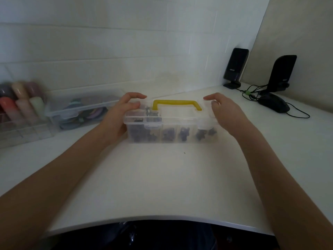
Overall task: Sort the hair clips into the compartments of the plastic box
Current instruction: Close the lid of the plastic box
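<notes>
- Forearms reach in from the near desk (162,186) edge toward the clear plastic box (171,129), which lies crosswise, long axis left to right.
- Left hand (120,114) wraps the box's left end, fingers curled over the lid corner, thumb on the near side.
- Right hand (225,112) hovers at the box's right end, fingers loosely bent, holding nothing; contact unclear.
- Dark hair clips (183,135) sit in the box's front compartments, between both hands.
- Yellow handle (176,103) lies on the lid.
- Beyond the box, right: two speakers (235,67).
</notes>
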{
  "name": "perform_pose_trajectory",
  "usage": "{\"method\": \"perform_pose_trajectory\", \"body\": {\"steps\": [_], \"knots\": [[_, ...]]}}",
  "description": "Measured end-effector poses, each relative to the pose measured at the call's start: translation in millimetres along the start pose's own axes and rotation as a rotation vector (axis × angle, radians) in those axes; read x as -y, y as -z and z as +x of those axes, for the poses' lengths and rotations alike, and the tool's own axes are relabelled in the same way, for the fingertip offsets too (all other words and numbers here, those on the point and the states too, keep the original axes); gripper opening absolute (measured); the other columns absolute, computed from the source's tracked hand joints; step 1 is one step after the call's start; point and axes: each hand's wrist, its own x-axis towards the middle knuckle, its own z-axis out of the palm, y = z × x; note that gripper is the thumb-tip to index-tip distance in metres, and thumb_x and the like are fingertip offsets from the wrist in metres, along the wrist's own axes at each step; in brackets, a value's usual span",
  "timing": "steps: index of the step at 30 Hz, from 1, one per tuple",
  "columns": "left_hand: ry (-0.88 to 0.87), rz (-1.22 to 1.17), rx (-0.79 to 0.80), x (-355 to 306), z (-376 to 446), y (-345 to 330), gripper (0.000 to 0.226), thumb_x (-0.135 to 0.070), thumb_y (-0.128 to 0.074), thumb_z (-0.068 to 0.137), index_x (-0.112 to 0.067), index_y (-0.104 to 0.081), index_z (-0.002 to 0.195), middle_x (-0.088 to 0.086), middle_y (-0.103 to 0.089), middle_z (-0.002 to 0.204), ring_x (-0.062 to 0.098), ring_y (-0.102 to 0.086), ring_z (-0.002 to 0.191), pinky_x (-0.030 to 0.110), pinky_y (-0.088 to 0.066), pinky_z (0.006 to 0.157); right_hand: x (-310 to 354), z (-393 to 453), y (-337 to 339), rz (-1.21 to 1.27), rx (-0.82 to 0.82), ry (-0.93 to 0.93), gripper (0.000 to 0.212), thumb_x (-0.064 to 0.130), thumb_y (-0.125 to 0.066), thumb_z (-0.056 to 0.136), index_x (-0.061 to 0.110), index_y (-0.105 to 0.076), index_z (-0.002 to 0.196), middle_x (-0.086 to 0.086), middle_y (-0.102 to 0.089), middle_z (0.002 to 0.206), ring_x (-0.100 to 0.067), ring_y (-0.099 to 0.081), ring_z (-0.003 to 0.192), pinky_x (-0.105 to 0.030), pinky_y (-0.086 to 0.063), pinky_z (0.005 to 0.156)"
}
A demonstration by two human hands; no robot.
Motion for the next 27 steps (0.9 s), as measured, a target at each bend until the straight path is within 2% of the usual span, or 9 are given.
{"method": "perform_pose_trajectory", "body": {"steps": [3,6,8,10,12,15,18,21,27], "knots": [[0.004,0.016,-0.016,-0.2,-0.5,-1.3,0.026,-0.005,-0.039,0.094,-0.024,-0.057,0.092,0.0,-0.055,0.081,0.005,-0.058,0.061,0.014,-0.046,0.052,-4.1,-5.2,-3.3,-0.011,-0.07,0.08,0.044,0.008,-0.031,0.093,0.021,-0.059,0.124,-0.005,-0.047,0.139,-0.017,-0.046,0.122,-0.024,-0.035,0.096],[0.026,0.051,-0.028,-2.8,-2.4,-2.5,0.024,-0.006,-0.04,0.094,-0.024,-0.057,0.092,0.0,-0.055,0.086,0.01,-0.055,0.071,0.016,-0.046,0.055,-9.6,-6.9,-5.0,-0.053,-0.123,0.258,0.041,0.013,-0.032,0.093,0.021,-0.064,0.118,0.001,-0.043,0.145,-0.013,-0.029,0.139,-0.028,-0.02,0.113],[-0.022,0.146,-0.012,-5.1,-4.4,-1.1,0.024,-0.006,-0.041,0.094,-0.021,-0.06,0.095,-0.003,-0.057,0.101,0.012,-0.056,0.089,0.018,-0.047,0.069,-13.8,-12.4,-6.6,-0.117,-0.176,0.351,0.043,0.027,-0.029,0.092,0.021,-0.066,0.115,0.002,-0.053,0.137,-0.015,-0.036,0.135,-0.037,-0.026,0.112],[-0.148,0.399,-0.026,-10.5,-6.8,3.0,0.023,-0.006,-0.047,0.093,-0.016,-0.065,0.103,-0.009,-0.046,0.129,0.008,-0.044,0.122,0.023,-0.034,0.098,-16.9,-24.5,-7.5,-0.189,-0.228,0.4,0.05,0.042,-0.025,0.091,0.024,-0.066,0.115,0.005,-0.06,0.129,-0.014,-0.043,0.13,-0.036,-0.025,0.105],[-0.259,0.546,-0.012,-18.7,-10.6,3.8,0.019,-0.011,-0.06,0.088,-0.018,-0.068,0.103,-0.01,-0.042,0.139,0.001,-0.035,0.133,0.021,-0.025,0.109,-20.1,-34.7,-5.7,-0.264,-0.261,0.428,0.052,0.051,-0.025,0.091,0.029,-0.064,0.118,0.011,-0.058,0.13,-0.011,-0.042,0.129,-0.031,-0.02,0.102],[-0.251,0.683,0.106,-26.1,-19.2,-5.1,0.03,-0.033,-0.078,0.071,-0.034,-0.069,0.099,-0.008,-0.058,0.125,-0.001,-0.045,0.126,0.021,-0.031,0.107,-25.0,-36.5,-2.9,-0.324,-0.188,0.454,0.059,0.064,-0.027,0.086,0.032,-0.059,0.125,0.011,-0.054,0.134,-0.011,-0.042,0.129,-0.033,-0.02,0.105],[-0.328,0.931,0.124,-20.2,-21.1,-5.3,0.056,-0.04,-0.084,0.062,-0.039,-0.061,0.112,-0.018,-0.051,0.121,-0.002,-0.039,0.129,0.022,-0.028,0.108,-25.1,-34.4,-0.7,-0.247,-0.09,0.44,0.062,0.067,-0.037,0.082,0.031,-0.054,0.13,0.006,-0.052,0.137,-0.014,-0.041,0.129,-0.026,-0.025,0.106],[-0.444,1.007,0.14,-13.2,-18.6,-0.2,0.065,-0.065,-0.065,0.056,-0.04,-0.056,0.115,-0.021,-0.054,0.118,0.002,-0.037,0.131,0.031,-0.026,0.112,-27.8,-34.2,1.9,-0.233,-0.026,0.445,0.052,0.056,-0.053,0.085,0.036,-0.049,0.133,0.006,-0.047,0.141,-0.012,-0.035,0.132,-0.018,-0.02,0.102],[-0.517,1.088,0.112,-4.1,-12.2,-0.4,0.073,-0.064,-0.053,0.059,-0.025,-0.06,0.121,-0.021,-0.048,0.124,0.001,-0.032,0.128,0.042,-0.001,0.116,-26.8,-30.8,2.2,-0.117,0.004,0.417,0.052,0.038,-0.07,0.079,0.038,-0.054,0.128,0.007,-0.049,0.139,-0.009,-0.035,0.132,-0.016,-0.019,0.103]]}}
